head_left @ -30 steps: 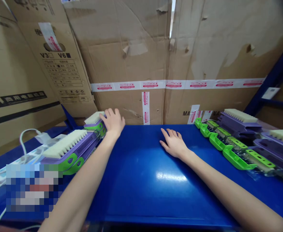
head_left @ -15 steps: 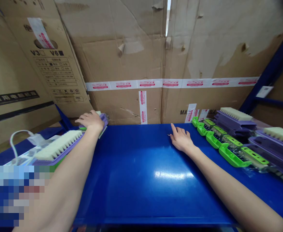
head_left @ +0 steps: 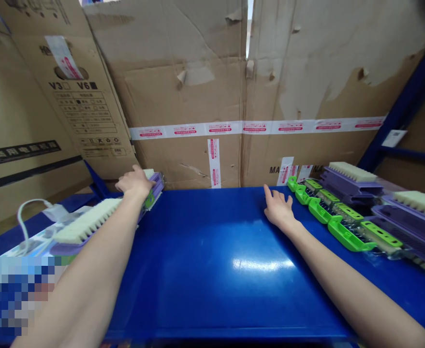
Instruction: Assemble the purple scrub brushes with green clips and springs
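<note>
Shifted outward to 11 o'clock on the blue tabletop [head_left: 197, 261], the left hand [head_left: 134, 182] now covers the far side of a purple-and-green brush stack [head_left: 157, 181], which itself sits turned and nudged inward compared with a second ago, while the right hand [head_left: 279, 208] has drifted outward, toward 1 o'clock. Fingers of the left hand curl over the stack, though their undersides are hidden and whether they clasp it firmly cannot be told; the right hand is empty, fingers loosely spread, short of the green curved parts [head_left: 321, 211] lined up at 2 o'clock beside more purple brushes [head_left: 350, 191]. Steady handling here likely calls for thumb and fingers set on the rigid purple sides, sparing the pale bristles, with pressure kept even so that stacked pieces do not slide apart. At 10 o'clock, the left forearm crosses in front of a nearer brush [head_left: 89, 220], and lifting the elbow a little would probably avoid knocking it or snagging the white cable [head_left: 22, 212] at its outer side.
</note>
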{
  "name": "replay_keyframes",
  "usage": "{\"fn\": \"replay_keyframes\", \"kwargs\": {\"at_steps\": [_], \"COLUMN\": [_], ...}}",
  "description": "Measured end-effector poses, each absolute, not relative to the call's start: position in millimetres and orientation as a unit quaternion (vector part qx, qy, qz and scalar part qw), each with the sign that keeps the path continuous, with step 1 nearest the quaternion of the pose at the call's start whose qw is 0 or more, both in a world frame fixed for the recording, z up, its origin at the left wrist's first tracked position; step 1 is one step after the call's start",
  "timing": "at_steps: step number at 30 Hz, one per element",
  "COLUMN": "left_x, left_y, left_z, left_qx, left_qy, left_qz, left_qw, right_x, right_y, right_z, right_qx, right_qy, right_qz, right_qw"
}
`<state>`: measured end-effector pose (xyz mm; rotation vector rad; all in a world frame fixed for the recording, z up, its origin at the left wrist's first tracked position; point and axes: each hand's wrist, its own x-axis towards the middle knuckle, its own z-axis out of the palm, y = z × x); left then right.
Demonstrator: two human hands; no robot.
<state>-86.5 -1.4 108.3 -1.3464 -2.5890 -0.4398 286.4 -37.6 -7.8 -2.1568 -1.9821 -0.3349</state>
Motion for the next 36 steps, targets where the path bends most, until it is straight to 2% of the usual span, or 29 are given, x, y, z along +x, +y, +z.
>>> {"fn": "replay_keyframes", "kwargs": {"at_steps": [7, 18, 23, 27, 30, 32, 36], "left_x": [-90.9, -71.9, -40.3, -12.5, 7.9, 19.5, 30.9], "left_y": [2.1, 3.6, -9.1, -16.5, -17.5, -17.7, -21.2], "left_z": [105.8, 95.4, 92.2, 73.3, 48.2, 31.7, 13.1], "left_qx": [-0.43, -0.455, -0.516, -0.607, -0.713, -0.791, -0.843], "left_qy": [-0.89, -0.853, -0.808, -0.744, -0.651, -0.558, -0.463], "left_qz": [-0.136, -0.207, -0.227, -0.243, -0.258, -0.248, -0.269], "left_qw": [0.068, 0.151, 0.172, 0.136, 0.034, -0.028, -0.044], "right_x": [286.7, 288.1, 288.5, 289.6, 289.2, 286.8, 276.2], "right_y": [-39.6, -39.0, -38.1, -38.3, -38.2, -38.1, -40.0], "right_z": [-5.1, -7.0, -7.3, -7.6, -7.5, -7.7, -10.2], "right_qx": [-0.737, -0.742, -0.749, -0.754, -0.74, -0.703, -0.583], "right_qy": [-0.661, -0.653, -0.648, -0.642, -0.652, -0.687, -0.773], "right_qz": [-0.111, -0.124, -0.12, -0.123, -0.135, -0.115, 0.01], "right_qw": [0.084, 0.082, 0.073, 0.07, 0.098, 0.146, 0.248]}}
